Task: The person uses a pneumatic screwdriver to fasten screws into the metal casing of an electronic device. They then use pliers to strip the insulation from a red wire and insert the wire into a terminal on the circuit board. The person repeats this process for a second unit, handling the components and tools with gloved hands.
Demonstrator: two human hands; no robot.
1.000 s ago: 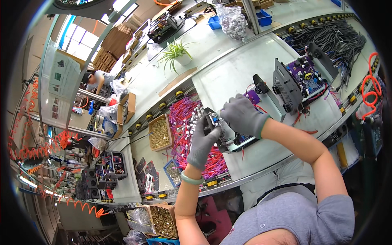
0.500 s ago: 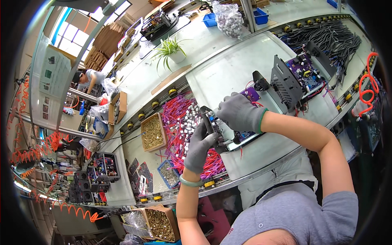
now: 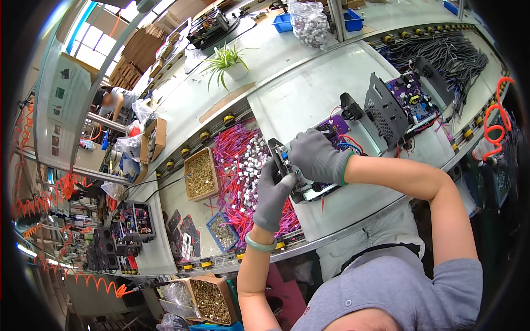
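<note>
In the head view, your grey-gloved left hand [image 3: 271, 195] is gripping the upright black end panel [image 3: 277, 151] of an open metal chassis [image 3: 365, 133] on the pale worktop [image 3: 309, 88]; your grey-gloved right hand [image 3: 317, 157] is hanging curled beside it, hold hidden, and sweeping back could be snagging thin red wires [image 3: 353, 142].

A pale board [image 3: 309, 94] carries two black-panelled chassis [image 3: 385, 109] — open, side by side.

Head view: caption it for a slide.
Gloved left grip and right grip at a black chassis panel, beside heaped red-and-purple wires with white connectors.
</note>
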